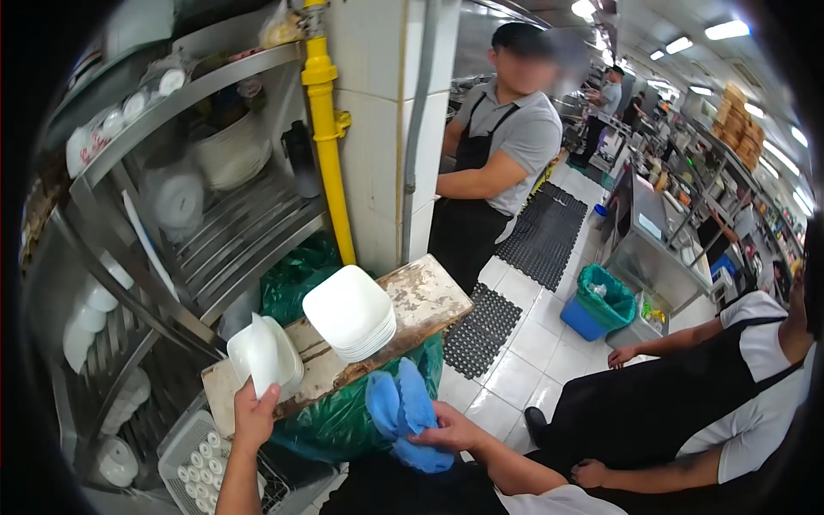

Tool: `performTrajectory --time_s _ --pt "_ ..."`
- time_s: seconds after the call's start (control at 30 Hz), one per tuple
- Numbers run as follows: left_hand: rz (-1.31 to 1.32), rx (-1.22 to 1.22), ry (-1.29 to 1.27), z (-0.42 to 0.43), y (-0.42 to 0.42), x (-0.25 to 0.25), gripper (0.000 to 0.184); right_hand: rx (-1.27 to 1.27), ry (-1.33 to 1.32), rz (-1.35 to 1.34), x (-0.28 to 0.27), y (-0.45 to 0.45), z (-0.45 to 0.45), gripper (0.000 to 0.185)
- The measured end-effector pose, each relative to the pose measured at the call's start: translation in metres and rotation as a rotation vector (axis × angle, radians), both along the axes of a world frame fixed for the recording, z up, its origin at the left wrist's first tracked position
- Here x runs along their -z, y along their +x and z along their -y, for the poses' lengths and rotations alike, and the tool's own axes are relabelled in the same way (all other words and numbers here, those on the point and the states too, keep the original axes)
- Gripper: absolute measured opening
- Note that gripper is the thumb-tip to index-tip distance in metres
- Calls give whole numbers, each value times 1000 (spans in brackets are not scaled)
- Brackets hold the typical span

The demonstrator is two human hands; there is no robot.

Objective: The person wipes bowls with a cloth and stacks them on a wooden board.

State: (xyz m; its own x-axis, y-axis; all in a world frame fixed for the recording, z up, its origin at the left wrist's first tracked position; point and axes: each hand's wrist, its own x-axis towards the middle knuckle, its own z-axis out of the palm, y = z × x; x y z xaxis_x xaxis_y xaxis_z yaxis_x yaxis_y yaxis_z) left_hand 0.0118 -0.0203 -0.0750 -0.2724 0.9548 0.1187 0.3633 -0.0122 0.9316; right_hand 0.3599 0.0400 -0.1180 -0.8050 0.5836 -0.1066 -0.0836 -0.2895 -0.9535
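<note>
My left hand [252,416] grips a white plate [264,356] by its near edge, tilted up on its side above a shorter stack of white plates [293,360]. A blue cloth [408,412] hangs bunched from the closed fingers of my right hand [453,429], in front of my apron. Between and beyond my hands, a taller stack of white square plates [348,305] stands on a worn, chipped board [433,292]. Neither hand touches that taller stack.
Green plastic bags [330,421] bulge under the board. A basket of small white cups [202,463] sits low at left, beside metal shelving [249,240]. A yellow pipe [326,146] rises behind. One co-worker [506,146] stands beyond the pillar, another [661,395] close at right.
</note>
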Motion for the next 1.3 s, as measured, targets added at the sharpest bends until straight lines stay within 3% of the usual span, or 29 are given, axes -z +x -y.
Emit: performTrajectory --time_s 0.07,0.13,0.17,0.2,0.23,0.27,0.3,0.33,0.37,0.43,0.47,0.53,0.57,0.67,0.8,0.87,0.93,0.97,1.03,1.07,1.13,1.2,1.3 --pt "277 -29 122 3 18 -10 22 9 76 11 -22 -18 2 43" --pt "397 -104 147 4 44 -10 21 62 219 -32 -41 -44 3 44" --pt "456 -104 107 2 57 -2 22 46 485 -17 -50 -62 -2 47" --pt "472 -72 101 4 74 -6 25 23 752 -12 -58 -79 -6 49" --pt "451 130 349 5 83 3 29 85 951 43 -66 -94 -3 52" --pt "465 87 348 10 91 -2 29 150 1156 90 -74 -106 -1 55" --pt "237 84 424 13 97 -12 28 109 1152 85 -80 -113 -4 55" --pt "5 85 488 16 97 -21 28 227 992 36 -85 -119 -8 55" --pt "13 56 482 19 89 -26 28 347 826 -4 -90 -124 -13 56" --pt "73 373 295 29 72 -33 18 363 591 -80 -100 -132 -31 47" --pt "78 359 289 37 69 -37 18 349 584 -76 -104 -134 -45 47" --pt "253 429 169 48 65 -44 14 333 0 -42 -102 -137 -69 44" --pt "346 405 268 51 67 -43 14 330 -183 -54 -97 -140 -73 43" --pt "557 191 343 54 73 -43 17 412 -303 -203 -66 -143 -41 39" --pt "699 105 372 31 68 -40 24 154 -276 -49 -14 -117 6 35" --pt "394 143 265 13 62 -51 23 -33 -331 -14 -3 -108 12 33" --pt "93 273 89 -17 56 -58 27 -47 -348 -25 11 -98 8 32" --pt "85 294 90 -33 61 -61 27 -15 -333 -2 19 -88 1 35" --pt "-291 296 130 -64 77 -65 30 -1 -350 25 7 -67 -11 43" --pt "-299 317 134 -79 80 -55 30 18 -347 12 2 -56 -11 43" --pt "-759 294 250 -109 89 -39 34 51 -302 69 -1 -40 -10 45" --pt "-838 376 -96 -128 98 -42 34 88 -330 69 14 -25 -6 47" --pt "-965 361 -57 -140 103 -16 34 174 -366 35 21 -7 6 52"
